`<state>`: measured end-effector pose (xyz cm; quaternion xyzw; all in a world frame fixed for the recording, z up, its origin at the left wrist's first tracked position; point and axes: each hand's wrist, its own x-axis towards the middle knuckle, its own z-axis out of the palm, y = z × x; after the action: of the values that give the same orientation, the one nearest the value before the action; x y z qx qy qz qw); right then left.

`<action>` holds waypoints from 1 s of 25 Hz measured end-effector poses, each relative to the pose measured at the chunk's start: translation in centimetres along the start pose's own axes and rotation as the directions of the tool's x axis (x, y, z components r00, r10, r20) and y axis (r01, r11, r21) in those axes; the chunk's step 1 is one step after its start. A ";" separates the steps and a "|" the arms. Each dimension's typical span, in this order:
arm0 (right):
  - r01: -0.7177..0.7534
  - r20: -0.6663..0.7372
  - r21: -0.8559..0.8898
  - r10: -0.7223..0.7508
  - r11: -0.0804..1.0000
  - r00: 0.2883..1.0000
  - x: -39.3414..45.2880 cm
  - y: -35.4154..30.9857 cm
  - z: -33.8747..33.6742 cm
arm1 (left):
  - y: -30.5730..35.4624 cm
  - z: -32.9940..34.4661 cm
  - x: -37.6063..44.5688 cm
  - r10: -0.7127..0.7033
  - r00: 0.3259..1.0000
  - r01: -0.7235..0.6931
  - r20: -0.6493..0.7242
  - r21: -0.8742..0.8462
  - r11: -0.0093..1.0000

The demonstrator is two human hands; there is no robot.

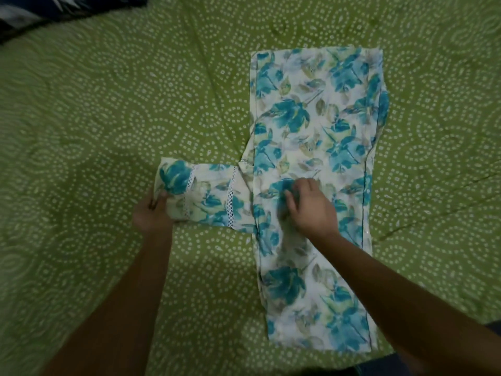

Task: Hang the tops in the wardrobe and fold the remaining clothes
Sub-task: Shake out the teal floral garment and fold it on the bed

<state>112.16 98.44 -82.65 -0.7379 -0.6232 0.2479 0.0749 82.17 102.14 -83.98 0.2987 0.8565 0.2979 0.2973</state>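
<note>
1. Judging from the head view, the only one given, the likeliest slip is the long folded panel skewing: the white cotton garment with teal flower print (311,126) lies as a narrow strip running from the far middle of the green bedsheet with white dotted circles (95,118) to its near edge, and a hard pull on the sleeve would drag the strip sideways.

2. The lace-trimmed floral sleeve (206,196) sticks out to the left of the strip; if it is folded over unevenly, its cuff could bunch or overhang the strip's left edge, spoiling the fold.

3. The thin fabric looks loose, so layers under the palm could creep and crease when pressure comes off.

4. The left hand (153,213) pinches the sleeve's cuff end, fingers curled round the fabric edge, thumb beneath as far as can be told.

5. The right hand (309,207) presses down on the strip just beside the sleeve seam; its fingers look bent, but blur hides whether they gather cloth.

6. A dark striped cloth (40,12) lies at the sheet's far left corner, well apart.
</note>
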 end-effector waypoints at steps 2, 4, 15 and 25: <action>0.197 -0.042 -0.069 -0.201 0.978 0.979 1.3 -4.4 1.0 | -1.7 -1.7 0.3 0.103 0.993 -0.108 0.059 0.098 0.989; 0.187 -0.023 -0.204 -0.196 0.961 0.980 3.6 -7.7 2.1 | -2.3 -2.6 1.3 0.084 0.993 -0.097 0.085 0.158 0.983; 0.037 0.152 0.223 -0.072 0.974 0.986 4.9 -8.9 0.6 | 8.5 2.5 -0.6 0.527 0.252 -0.960 0.812 0.141 0.241; -0.221 0.280 0.861 -0.064 0.458 0.958 4.7 -8.0 -0.7 | 13.1 -2.5 5.7 0.197 0.467 -0.436 0.862 0.031 0.899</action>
<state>105.87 104.82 -79.94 -0.5778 -0.3726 0.6370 0.3487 81.12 113.68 -75.24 0.5934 0.5641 0.0580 0.5713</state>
